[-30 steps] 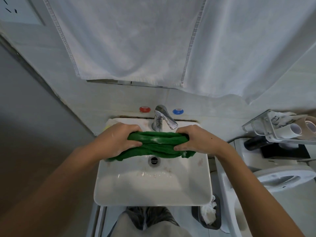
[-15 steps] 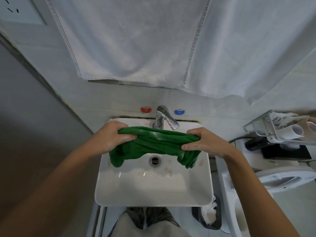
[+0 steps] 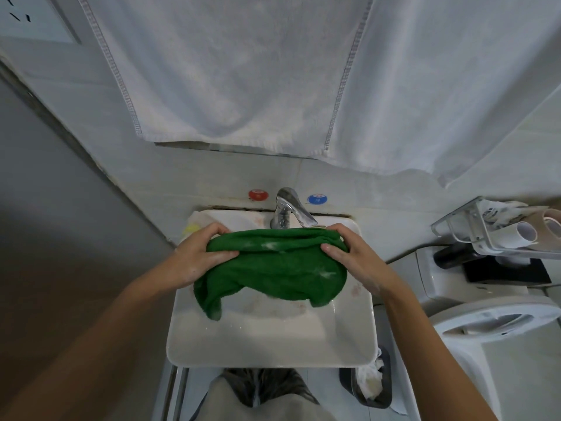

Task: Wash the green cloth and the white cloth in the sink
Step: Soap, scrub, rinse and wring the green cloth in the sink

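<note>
Green cloth held stretched over the sink.

Head view: the left hand (image 3: 194,256) and right hand (image 3: 355,259) each clench an end of the green cloth (image 3: 273,268), fingers curled round it, above the white sink (image 3: 267,344) just below the tap (image 3: 288,208); its lower edges hang into the basin.

1 head-worn wide-angle view looks steeply down, close over the sink (image 3: 270,350).
</note>
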